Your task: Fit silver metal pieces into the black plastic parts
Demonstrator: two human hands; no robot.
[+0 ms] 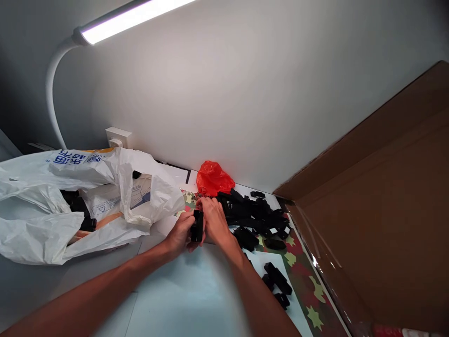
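My left hand [181, 233] is closed on a small black rectangular block [197, 226], held upright above the table with its long face turned toward me. Close against its right side, my right hand [213, 217] has its fingers curled in. Whatever the right fingertips pinch is hidden or too small to name. Just beyond them lies a red plastic bag [213, 179], with tiny dark bits near its foot. A heap of black plastic parts [250, 208] spreads to the right of my right hand.
At left lies an open white plastic bag [105, 173] with black items inside. More black parts [278, 278] rest on white paper at the right. A cardboard box [379, 187] borders the right side. A lamp [133, 21] hangs above, before the wall.
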